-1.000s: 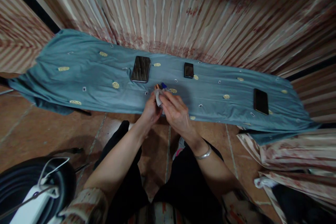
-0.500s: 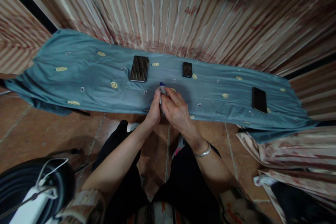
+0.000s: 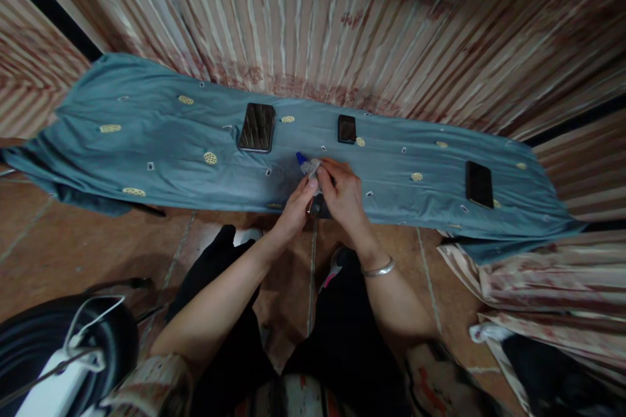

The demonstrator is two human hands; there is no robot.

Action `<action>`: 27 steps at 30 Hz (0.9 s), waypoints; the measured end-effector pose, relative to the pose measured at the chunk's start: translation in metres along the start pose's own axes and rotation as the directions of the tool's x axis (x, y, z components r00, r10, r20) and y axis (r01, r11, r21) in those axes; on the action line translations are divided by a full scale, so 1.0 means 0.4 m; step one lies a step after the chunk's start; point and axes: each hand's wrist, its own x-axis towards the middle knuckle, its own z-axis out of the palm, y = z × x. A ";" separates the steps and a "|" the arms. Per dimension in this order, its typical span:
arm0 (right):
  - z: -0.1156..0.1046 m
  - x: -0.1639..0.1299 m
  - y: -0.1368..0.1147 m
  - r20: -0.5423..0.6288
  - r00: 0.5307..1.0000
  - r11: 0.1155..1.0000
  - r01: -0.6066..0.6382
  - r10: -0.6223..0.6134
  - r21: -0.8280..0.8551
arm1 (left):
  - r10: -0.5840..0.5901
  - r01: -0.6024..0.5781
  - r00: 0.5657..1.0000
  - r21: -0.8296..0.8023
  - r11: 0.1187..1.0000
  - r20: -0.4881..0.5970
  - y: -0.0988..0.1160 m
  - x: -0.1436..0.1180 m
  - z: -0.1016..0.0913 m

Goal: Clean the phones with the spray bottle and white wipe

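I see both hands meeting over the near edge of the blue-grey cloth (image 3: 147, 137) that covers the counter. Between them is a small bottle (image 3: 308, 166): a pale, translucent body with a blue cap at its far-left end, lying tilted rather than upright. My right hand (image 3: 345, 195) has its fingers curled shut around the bottle's body from the right. My left hand (image 3: 298, 205) comes in from below with its fingertips pinched against the bottle's lower part. A small dark object (image 3: 317, 207) shows just under the hands, at the cloth's near edge; I cannot tell what it is or which hand, if either, carries it.

Most of the bottle is covered by the fingers, so any label or fill level stays hidden. On the cloth lie a large phone (image 3: 257, 127) to the far left of the hands, a small phone (image 3: 347, 129) just beyond them, and a third phone (image 3: 478, 184) well apart on the right. A silver bangle (image 3: 379, 269) sits on the right wrist.
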 end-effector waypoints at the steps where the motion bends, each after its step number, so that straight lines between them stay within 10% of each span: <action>1: -0.001 0.000 0.006 0.008 1.000 1.000 -0.022 0.022 0.019 | -0.020 0.020 1.000 -0.024 0.999 0.007 0.009 -0.003 0.003; 15: 0.003 -0.006 0.034 0.020 0.965 0.937 -0.260 0.263 0.234 | -0.248 0.234 0.965 -0.153 0.960 -0.081 0.104 0.011 -0.003; 27: 0.028 -0.022 0.037 0.165 0.881 0.714 -0.459 0.444 0.528 | -0.117 0.094 0.981 -0.147 0.985 -0.156 0.118 0.025 0.003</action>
